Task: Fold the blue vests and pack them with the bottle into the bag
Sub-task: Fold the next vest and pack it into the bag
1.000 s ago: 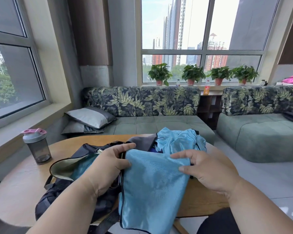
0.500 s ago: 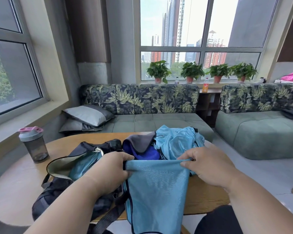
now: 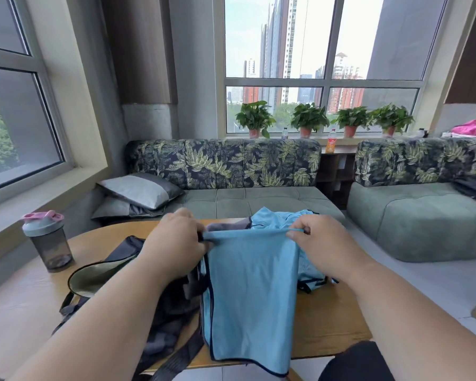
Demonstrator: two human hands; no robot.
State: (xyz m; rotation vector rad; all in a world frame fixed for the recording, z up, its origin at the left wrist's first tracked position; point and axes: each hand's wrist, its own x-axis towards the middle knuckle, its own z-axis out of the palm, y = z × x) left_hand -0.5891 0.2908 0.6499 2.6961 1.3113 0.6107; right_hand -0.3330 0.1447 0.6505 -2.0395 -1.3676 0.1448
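A light blue vest [image 3: 252, 292] with dark trim hangs in front of me above the round wooden table [image 3: 25, 306]. My left hand [image 3: 173, 243] pinches its top left corner and my right hand [image 3: 318, 240] pinches the top right edge, stretching it taut. Behind it lies a crumpled heap of blue vests [image 3: 282, 218] with a grey cloth. The dark bag [image 3: 116, 273] lies open on the table left of the vest, its pale lining showing. A grey shaker bottle [image 3: 48, 240] with a pink and teal lid stands upright at the table's far left.
A leaf-patterned sofa [image 3: 223, 171] with grey cushions [image 3: 139, 189] stands behind the table, a second sofa [image 3: 421, 215] at the right. Potted plants [image 3: 308, 118] line the windowsill. The bag's strap [image 3: 176, 361] hangs over the table's near edge.
Both hands have lifted the vest off the table and raised its top edge, so it now hangs upright between them. The camera has tilted up a little.
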